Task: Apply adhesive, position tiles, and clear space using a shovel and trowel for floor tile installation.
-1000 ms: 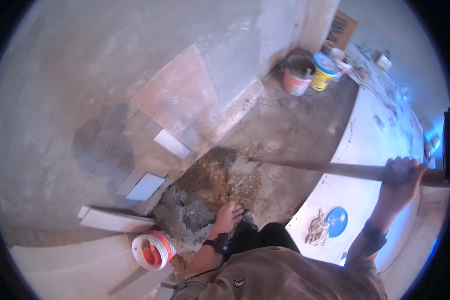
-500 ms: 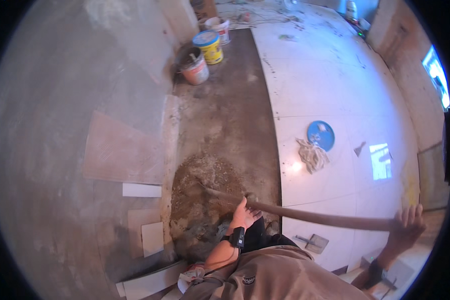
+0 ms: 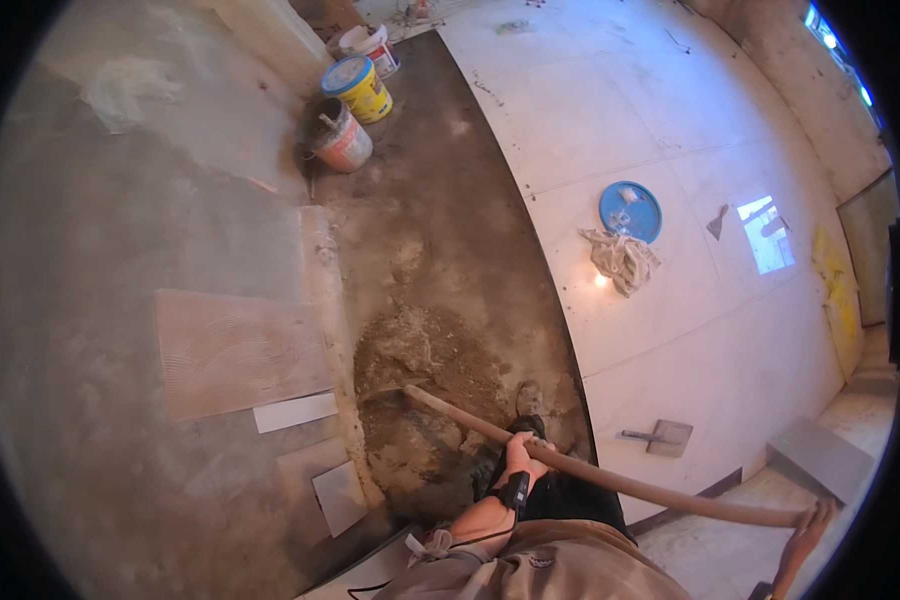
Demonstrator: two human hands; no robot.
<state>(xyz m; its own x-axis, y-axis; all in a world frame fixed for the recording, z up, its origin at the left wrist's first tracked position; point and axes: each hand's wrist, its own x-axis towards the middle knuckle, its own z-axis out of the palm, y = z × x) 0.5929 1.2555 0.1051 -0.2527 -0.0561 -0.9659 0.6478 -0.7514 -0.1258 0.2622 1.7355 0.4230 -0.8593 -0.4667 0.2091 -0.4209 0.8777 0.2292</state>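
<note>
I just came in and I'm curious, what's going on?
Someone is holding a long brown pole: the left hand is partway along it, the right hand at one end. Its other end reaches a loose, earthy heap on the brown floor strip. White tiles lie to the right, with a blue lid and crumpled cloth on them.

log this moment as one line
left hand: holding pole | right hand: holding pole's right end | pole's left end: at dirt pile
</note>
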